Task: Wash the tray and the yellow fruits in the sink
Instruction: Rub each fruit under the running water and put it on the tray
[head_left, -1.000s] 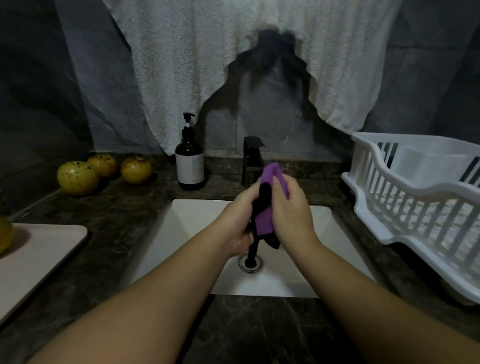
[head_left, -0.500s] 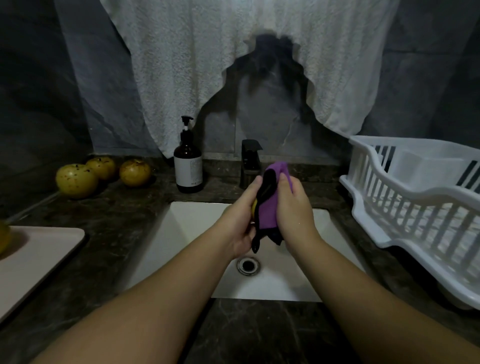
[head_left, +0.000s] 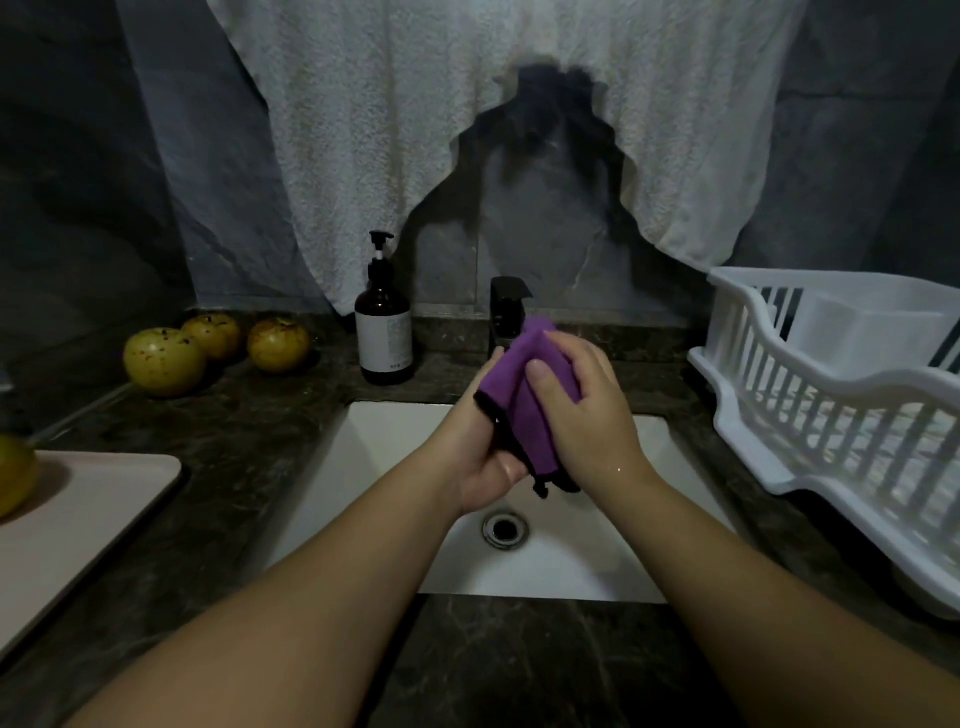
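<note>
Sink (head_left: 395, 441), both hands clasping purple cloth (head_left: 524, 410)

The purple cloth (head_left: 524, 400) hides whatever lies between the two hands, perhaps a fruit. The tray (head_left: 88, 514) and the fruit (head_left: 15, 475) on it are cut by the left edge; the drying rack (head_left: 831, 415) runs off the right. The bottle (head_left: 384, 332) label is unreadable.

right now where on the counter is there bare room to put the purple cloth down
Bare dark counter lies between the tray and the sink, and along the front edge below the sink. The back left is crowded by three yellow fruits and the soap bottle; the white rack fills the right.
</note>
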